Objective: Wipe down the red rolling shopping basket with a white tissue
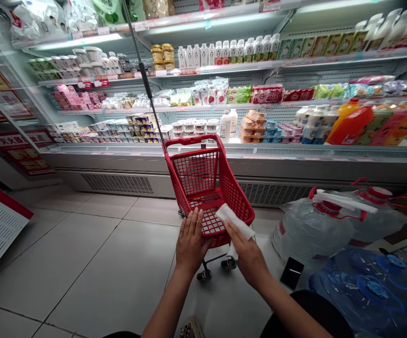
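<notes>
A small red plastic shopping cart [237, 199] on black wheels stands in front of me. My left hand [189, 237] holds its near left corner, the fingers fairly straight along the rim and the thumb at the front edge. A folded white cloth [229, 216] lies under and around the fingers of my right hand [244, 249], which is closed on it. The cloth rests against the cart's near right rim, and one end hangs down outside. Bare basket grid shows between my hands. A thin dark pole [140, 65] rises from the cart's far left side.
Behind the cart runs a lit refrigerated shelf [119, 157] with bottles, tubs and packets. Large clear water jugs [312, 230] and blue ones [361, 286] stand at the right, near a dark phone [292, 273] on the tiled floor. A red-and-white unit [1, 225] juts in at left.
</notes>
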A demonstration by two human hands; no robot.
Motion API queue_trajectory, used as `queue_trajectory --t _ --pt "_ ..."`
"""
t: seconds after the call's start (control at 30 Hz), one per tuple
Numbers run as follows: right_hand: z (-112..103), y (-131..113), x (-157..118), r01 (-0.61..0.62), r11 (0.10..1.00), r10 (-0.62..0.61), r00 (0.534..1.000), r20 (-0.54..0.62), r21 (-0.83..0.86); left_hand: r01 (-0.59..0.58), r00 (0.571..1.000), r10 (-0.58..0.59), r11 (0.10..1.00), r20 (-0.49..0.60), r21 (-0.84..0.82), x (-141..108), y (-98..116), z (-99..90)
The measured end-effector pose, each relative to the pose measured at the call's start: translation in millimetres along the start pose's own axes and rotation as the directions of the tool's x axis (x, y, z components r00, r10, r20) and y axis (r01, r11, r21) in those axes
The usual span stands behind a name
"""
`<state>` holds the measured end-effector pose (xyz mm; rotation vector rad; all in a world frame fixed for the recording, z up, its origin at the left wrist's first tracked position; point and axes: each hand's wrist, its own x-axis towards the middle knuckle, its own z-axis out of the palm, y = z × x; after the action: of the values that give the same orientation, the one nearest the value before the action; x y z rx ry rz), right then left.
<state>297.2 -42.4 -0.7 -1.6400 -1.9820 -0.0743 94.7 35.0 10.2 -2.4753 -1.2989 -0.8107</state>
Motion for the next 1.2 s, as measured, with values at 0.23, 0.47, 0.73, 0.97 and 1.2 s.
queue_trajectory --t 0.23,0.47,0.73,0.97,1.2 --pt "7.2 -36.6 -2.9 0.196 0.977 -0.203 0.976 0.079 0.088 -0.035 0.998 0.035 0.999 -0.048 0.0 -1.1 6.4 -0.9" --pt "-24.9 52.4 -25.6 -0.024 0.996 0.026 0.999 0.023 -0.089 -0.213 0.969 0.213 0.977 0.126 -0.016 17.1 -24.9 -18.6" --pt "-23.4 64.4 -28.3 -0.089 0.983 0.093 0.996 0.015 -0.16 -0.18 0.977 0.185 0.982 0.108 -0.056 33.6 -27.7 1.7" --pt "-16.0 10.1 -30.3 0.044 0.995 -0.038 0.997 0.064 -0.088 -0.153 0.988 0.153 0.988 0.029 -0.028 27.8 -5.4 6.1" --pt "-23.4 3.4 -41.3 0.137 0.983 -0.132 0.99 0.045 -0.121 -0.115 0.993 0.115 0.993 0.01 -0.027 25.4 20.7 7.7"
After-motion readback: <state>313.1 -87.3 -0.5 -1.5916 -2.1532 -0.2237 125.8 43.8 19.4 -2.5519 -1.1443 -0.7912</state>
